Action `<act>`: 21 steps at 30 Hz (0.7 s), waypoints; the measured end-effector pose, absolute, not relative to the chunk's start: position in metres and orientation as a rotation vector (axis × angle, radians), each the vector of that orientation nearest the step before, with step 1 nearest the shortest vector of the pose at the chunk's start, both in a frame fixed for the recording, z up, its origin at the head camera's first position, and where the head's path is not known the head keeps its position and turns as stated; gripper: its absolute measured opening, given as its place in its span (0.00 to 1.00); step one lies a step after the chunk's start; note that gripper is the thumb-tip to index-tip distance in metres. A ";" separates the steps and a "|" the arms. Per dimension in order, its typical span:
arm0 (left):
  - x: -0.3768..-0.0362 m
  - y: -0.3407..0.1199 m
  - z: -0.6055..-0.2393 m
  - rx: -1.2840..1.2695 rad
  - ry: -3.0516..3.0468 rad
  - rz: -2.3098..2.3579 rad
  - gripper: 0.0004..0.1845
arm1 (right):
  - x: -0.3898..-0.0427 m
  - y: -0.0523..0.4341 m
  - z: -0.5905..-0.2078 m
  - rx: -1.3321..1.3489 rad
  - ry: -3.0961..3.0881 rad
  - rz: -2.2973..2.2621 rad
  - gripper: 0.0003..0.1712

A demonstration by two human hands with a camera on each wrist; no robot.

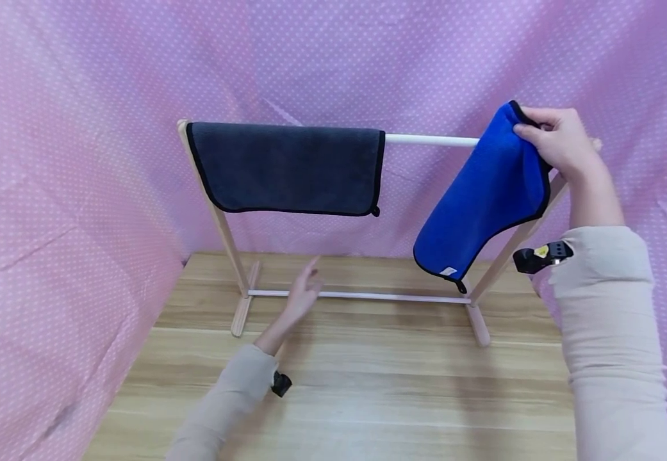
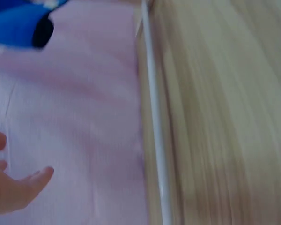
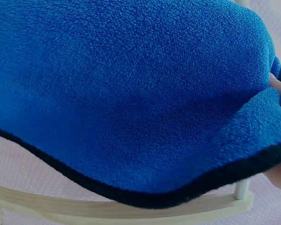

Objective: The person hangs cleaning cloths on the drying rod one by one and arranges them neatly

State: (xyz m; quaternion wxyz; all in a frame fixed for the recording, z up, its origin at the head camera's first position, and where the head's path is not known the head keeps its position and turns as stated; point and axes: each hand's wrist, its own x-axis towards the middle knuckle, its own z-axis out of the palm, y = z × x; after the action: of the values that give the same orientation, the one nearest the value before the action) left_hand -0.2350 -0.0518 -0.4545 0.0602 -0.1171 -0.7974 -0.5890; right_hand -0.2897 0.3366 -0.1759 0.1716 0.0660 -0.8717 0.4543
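Your right hand [image 1: 560,144] has its fingers [image 1: 532,121] curled over the top edge of the blue towel [image 1: 485,192], pinching it up at the right end of the white rail [image 1: 431,140], so the cloth hangs from that one grip and slants down and to the left instead of draping evenly. In the right wrist view the fleece [image 3: 131,93] fills nearly everything, its black hem bunched just above the rack's wooden upright [image 3: 131,208], which suggests the towel is gathered at that end, not spread along the rail. Your left hand [image 1: 304,291] is lower and nearer, its fingers loosely spread and holding nothing, hovering just in front of the rack's bottom crossbar [image 1: 362,296] above the desk [image 1: 368,390]; the left wrist view is too blurred to add much. At the left end of the rail the dark grey towel [image 1: 287,168] lies folded flat over it, well apart from both hands.
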 end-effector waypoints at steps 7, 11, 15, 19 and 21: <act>-0.220 0.002 -0.426 -0.714 -2.419 -2.087 0.26 | -0.289 0.335 -0.177 0.195 -2.468 1.280 0.18; -0.223 0.025 -0.421 -0.719 -2.425 -2.268 0.27 | -0.289 0.336 -0.176 0.187 -2.489 1.245 0.19; -0.231 0.042 -0.421 -0.695 -2.433 -2.392 0.29 | -0.289 0.335 -0.176 0.183 -2.493 1.242 0.20; -0.244 0.058 -0.430 -0.628 -2.426 -2.497 0.30 | -0.288 0.335 -0.176 0.181 -2.502 1.227 0.20; -0.253 0.068 -0.438 -0.586 -2.411 -2.537 0.30 | -0.288 0.335 -0.176 0.178 -2.506 1.226 0.20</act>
State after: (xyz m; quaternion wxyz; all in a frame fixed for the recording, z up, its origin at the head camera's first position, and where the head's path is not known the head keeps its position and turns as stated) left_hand -0.2530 0.0676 -0.4384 -0.2022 -0.1617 -0.6653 -0.7002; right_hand -0.2875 0.3347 -0.1759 0.1722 0.0627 -0.8831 0.4318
